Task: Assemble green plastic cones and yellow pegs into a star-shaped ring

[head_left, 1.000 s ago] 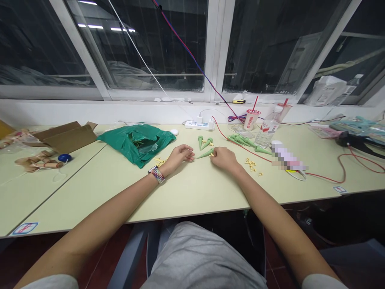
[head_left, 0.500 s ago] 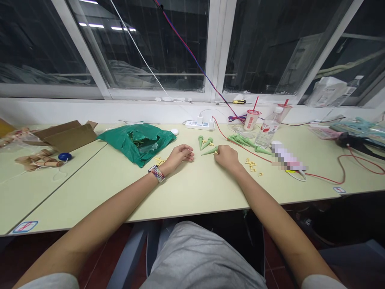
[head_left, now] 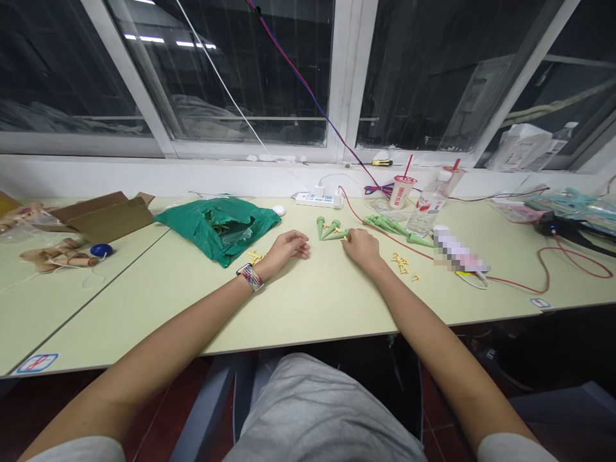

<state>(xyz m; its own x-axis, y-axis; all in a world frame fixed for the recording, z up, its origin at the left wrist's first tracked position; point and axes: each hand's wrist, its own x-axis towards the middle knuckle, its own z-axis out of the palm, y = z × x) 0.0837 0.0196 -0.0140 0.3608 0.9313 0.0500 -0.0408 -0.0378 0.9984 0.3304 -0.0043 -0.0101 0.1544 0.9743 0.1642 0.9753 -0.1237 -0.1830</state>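
My right hand [head_left: 364, 248] is closed around the thick end of a green plant watering spike [head_left: 332, 236]. That spike has a small yellow valve and lies pointing left, close beside two other green spikes [head_left: 321, 226]. Resting on the table to the left, my left hand [head_left: 287, 250] has its fingers loosely bent and apart, with nothing seen in it. Small yellow valves [head_left: 253, 256] lie next to my left wrist, partly hidden by it. More loose yellow valves [head_left: 399, 262] are scattered right of my right hand. Behind it lies a row of green spikes [head_left: 387, 224].
A torn green plastic bag [head_left: 192, 221] lies left of my hands. At the back are a power strip [head_left: 308, 201], a paper cup [head_left: 402, 192] and a water bottle [head_left: 426, 208]. A red cable [head_left: 510, 280] crosses the right side. Wooden toys [head_left: 62, 256] and cardboard [head_left: 103, 218] lie far left.
The spike in my right hand has moved slightly away from me, up against the other two spikes. My left hand has stayed in place.
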